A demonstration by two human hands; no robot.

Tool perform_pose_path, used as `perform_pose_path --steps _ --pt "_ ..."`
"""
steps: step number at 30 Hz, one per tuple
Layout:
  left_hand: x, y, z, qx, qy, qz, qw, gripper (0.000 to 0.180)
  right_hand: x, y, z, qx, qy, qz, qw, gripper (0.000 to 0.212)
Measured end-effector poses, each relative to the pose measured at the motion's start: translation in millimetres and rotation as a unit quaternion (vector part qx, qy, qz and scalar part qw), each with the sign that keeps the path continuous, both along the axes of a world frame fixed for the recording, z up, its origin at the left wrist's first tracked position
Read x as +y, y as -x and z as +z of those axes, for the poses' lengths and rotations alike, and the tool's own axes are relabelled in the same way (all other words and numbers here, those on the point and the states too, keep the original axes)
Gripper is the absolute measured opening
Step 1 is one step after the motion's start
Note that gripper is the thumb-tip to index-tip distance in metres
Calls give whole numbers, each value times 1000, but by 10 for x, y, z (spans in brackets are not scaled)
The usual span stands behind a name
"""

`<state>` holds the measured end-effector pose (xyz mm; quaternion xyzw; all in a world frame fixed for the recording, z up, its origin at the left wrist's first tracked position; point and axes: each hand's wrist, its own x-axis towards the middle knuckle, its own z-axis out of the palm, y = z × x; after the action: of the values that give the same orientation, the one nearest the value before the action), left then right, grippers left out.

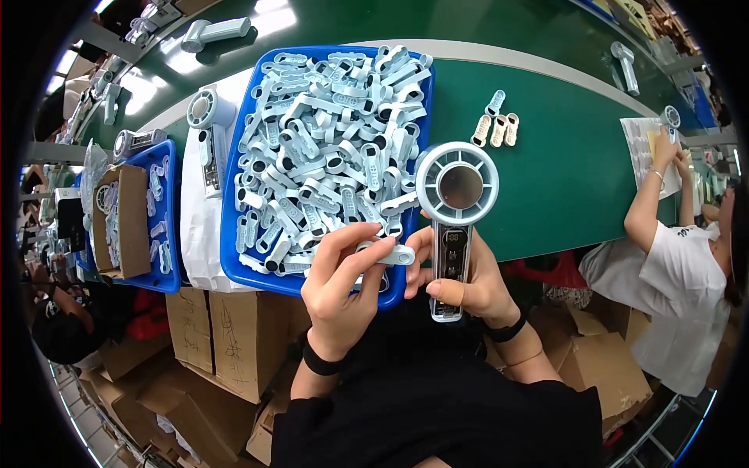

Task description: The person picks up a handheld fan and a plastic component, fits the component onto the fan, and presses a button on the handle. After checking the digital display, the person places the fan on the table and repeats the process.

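Observation:
My right hand point(468, 282) grips the handle of a pale blue hand-held fan body point(456, 199), upright, with its round ring head above and a dark display panel on the handle. My left hand point(343, 285) pinches a small pale blue plastic clip piece point(392, 253) just left of the fan handle, at the near rim of a big blue tray point(234, 269). The tray is heaped with several matching pale blue pieces point(331, 140).
A green conveyor belt point(562, 156) runs across. Another fan body point(209, 129) lies on a white bag left of the tray, beside a smaller blue tray point(168, 277) with a cardboard box. Three loose clips point(496, 125) lie on the belt. A person in white point(679, 273) works at right. Cardboard cartons point(226, 335) stand below.

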<state>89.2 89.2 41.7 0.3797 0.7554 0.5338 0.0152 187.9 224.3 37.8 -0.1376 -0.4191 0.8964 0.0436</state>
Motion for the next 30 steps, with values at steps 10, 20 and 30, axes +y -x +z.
perform_pose_path --steps 10,20,30 --pt "5 7 -9 17 -6 24 1000 30 24 -16 -15 10 22 -18 1000 77" --pt "12 13 -81 4 37 21 999 33 1 33 -26 10 8 -24 1000 74" --pt "2 75 -30 -252 -133 -96 954 33 -35 114 -21 -54 -128 9 990 74"
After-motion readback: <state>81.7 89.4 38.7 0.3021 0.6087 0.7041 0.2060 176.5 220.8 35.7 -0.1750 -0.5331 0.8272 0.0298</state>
